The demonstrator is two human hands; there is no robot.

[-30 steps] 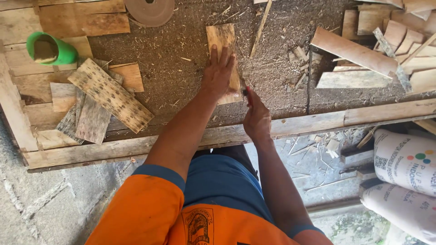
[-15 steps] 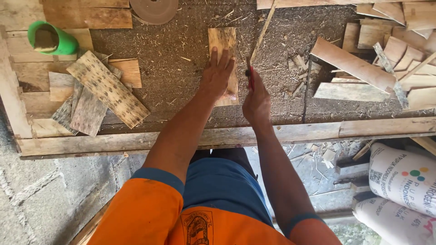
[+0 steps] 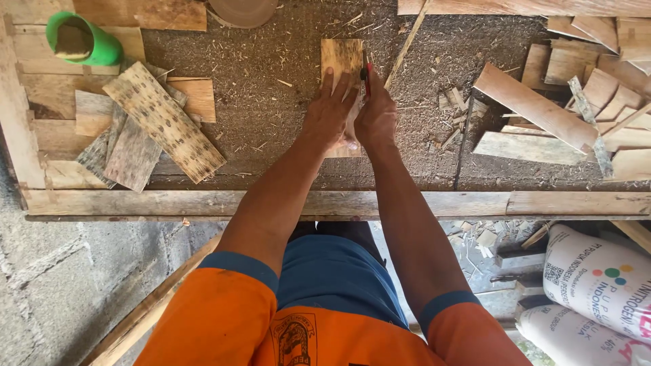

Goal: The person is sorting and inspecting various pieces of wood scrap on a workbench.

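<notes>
**At the surface's middle: a board pinned flat, a red tool running along its right edge**

Near the middle of the surface (image 3: 271, 146), toward its far edge, a small wooden board (image 3: 341, 55) is lying flat in the sawdust. Its long axis is running from the near edge toward the far edge, in line with the person's forearms, so one short end is pointing away from the body and the other is hidden under the hands.

The left hand (image 3: 330, 116) is pressing down on the board's near half, palm flat and fingers spread forward along the grain; this grip is wide and open, holding the board by weight alone. The right hand (image 3: 377, 116) is sitting just beside it, touching the board's right edge, and its grip is closed narrow around a thin red tool (image 3: 367, 76) that is pointing toward the far edge, parallel to the board. What kind of tool it is cannot be told; only a red sliver is showing above the knuckles.

So the board is lying straight ahead of both grips, with the left hand on it and the right hand at its side; the left is the nearer one.

Toward the left edge, a pile of planks (image 3: 152, 129) is lying crosswise, and a green cup (image 3: 85, 41) is standing near the far left corner. Offcuts (image 3: 542, 108) are scattered toward the right edge, well apart from the hands.
</notes>
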